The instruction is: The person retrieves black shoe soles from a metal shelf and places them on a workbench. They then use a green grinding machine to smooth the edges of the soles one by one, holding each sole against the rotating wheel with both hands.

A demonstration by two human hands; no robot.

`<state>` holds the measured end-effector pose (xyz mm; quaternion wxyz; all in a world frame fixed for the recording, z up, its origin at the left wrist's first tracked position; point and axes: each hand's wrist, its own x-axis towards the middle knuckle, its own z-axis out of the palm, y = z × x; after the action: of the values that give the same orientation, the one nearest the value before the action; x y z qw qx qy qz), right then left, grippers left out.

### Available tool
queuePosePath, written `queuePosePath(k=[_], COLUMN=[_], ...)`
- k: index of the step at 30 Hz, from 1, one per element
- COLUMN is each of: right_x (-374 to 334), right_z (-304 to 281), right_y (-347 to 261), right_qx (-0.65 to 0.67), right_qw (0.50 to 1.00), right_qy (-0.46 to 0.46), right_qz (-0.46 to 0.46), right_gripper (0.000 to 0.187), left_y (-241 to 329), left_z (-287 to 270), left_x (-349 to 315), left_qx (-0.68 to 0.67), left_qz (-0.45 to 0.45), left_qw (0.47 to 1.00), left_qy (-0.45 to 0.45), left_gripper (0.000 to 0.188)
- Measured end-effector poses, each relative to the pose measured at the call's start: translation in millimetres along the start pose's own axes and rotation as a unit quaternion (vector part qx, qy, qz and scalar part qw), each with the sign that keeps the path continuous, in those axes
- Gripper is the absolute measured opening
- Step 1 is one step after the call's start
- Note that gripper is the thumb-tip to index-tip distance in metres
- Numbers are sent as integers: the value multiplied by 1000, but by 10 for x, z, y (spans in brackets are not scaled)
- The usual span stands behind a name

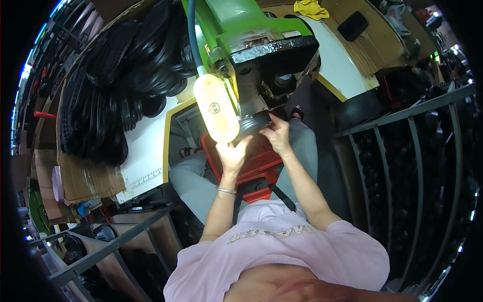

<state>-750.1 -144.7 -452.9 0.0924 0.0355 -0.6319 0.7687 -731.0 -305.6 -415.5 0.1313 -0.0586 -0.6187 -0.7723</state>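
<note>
Below the head of a green and black machine (274,48), both my hands hold a black shoe sole (254,124) by its near edge. My left hand (233,155) is closed on the sole's left side, its thumb up and its other fingers partly hidden under the lamp. At the right end, my right hand (277,135) pinches the sole between thumb and fingers. The machine's lower part covers the sole's far side, so I cannot tell how they touch. A lit yellow lamp (216,108) hangs just above my left hand.
Black shoe soles (108,85) are heaped on cardboard on the white table (146,151) at left. A red stool (261,194) is between my legs. Metal racks (410,116) stand at right and lower left. A yellow cloth (311,9) and a dark phone-like object (353,26) lie far right.
</note>
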Motion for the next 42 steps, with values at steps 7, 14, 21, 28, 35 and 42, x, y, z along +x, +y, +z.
queuePosePath(k=[7, 14, 21, 28, 35, 42], right_x=[-397, 34, 191, 181, -170, -102], right_z=[-588, -1103, -872, -245, 16, -175], right_y=[955, -552, -1485, -1402, -895, -1309], right_qx=[344, -147, -386, -312, 95, 90], right_qw=[915, 940, 858, 917, 979, 992], right_qy=[117, 304, 260, 157, 183, 76], right_qz=[175, -55, -216, -193, 0, 48], right_gripper=[39, 38, 45, 48, 84, 76], left_y=[-79, -20, 105, 424, 691, 448], left_z=[220, 85, -150, -787, -696, 362], left_x=[-84, 2, -13, -164, -331, -783], left_qx=[-74, 9, -92, -126, 146, 23], left_qz=[-26, 27, -28, -25, 294, 74], left_qw=[996, 999, 995, 990, 939, 997], left_qy=[31, -15, 25, 56, -97, -25], left_gripper=[39, 43, 38, 38, 21, 54])
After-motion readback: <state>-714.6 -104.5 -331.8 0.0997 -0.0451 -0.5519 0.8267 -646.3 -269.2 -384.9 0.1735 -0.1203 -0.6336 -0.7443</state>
